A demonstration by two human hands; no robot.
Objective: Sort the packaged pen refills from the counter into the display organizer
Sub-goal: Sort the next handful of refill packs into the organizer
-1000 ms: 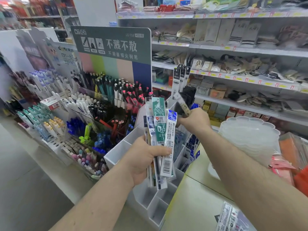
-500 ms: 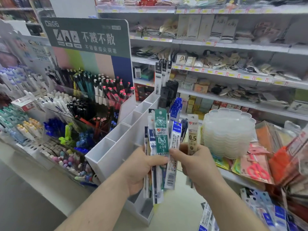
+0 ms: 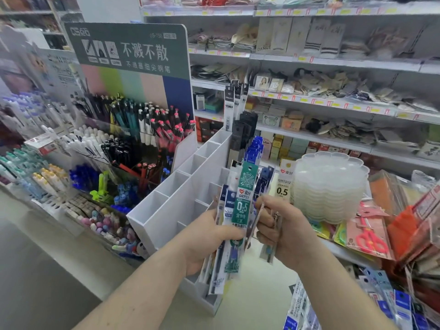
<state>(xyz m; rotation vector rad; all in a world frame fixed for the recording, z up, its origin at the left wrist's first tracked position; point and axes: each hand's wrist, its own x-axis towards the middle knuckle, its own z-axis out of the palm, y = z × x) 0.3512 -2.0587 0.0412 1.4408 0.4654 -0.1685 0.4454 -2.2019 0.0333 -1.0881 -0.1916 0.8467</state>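
Now: both hands full of refills at the organizer

Head view: left hand [image 3: 209, 236] grips a fanned bundle of refill packs [image 3: 234, 225], a green 0.5 pack [image 3: 244, 194] in front, thumb clamped across it. Right hand [image 3: 283, 232] curls round a yellow-topped 0.5 pack [image 3: 283, 184], fingertips touching the bundle's right edge. Just behind the hands stands the white display organizer [image 3: 176, 206], near the counter's [image 3: 262, 294] left edge, black and blue packs [image 3: 252, 148] upright in its far compartments. More packs [image 3: 302, 306] lie at the counter's near right
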